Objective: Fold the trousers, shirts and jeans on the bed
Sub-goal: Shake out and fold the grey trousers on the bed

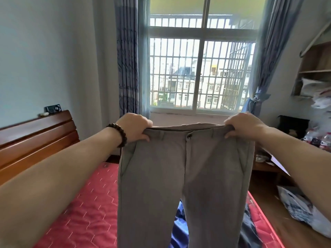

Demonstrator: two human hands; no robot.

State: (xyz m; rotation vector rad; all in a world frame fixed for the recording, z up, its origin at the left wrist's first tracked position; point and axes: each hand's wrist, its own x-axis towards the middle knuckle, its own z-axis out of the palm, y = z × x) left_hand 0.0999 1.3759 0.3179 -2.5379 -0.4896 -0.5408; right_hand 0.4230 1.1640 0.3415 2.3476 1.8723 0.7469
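I see my left hand (134, 128) and right hand (244, 125) each clenched on a waistband corner of the grey woven trousers (186, 176), legs hanging below them over the red quilted mattress (86, 208).

You've got plain grey-brown trousers (186, 176) up over a red mattress (86, 212) quilted in a hexagon pattern, dark brown beaded bracelet (119, 134) on your wrist, blue cloth (179, 228) below, reddish-brown wooden headboard (35, 140), grey-blue patterned curtains (128, 59).

The one head camera looked forward from the bed's (86, 203) foot end. It faced the window (200, 68), close behind the raised arms.
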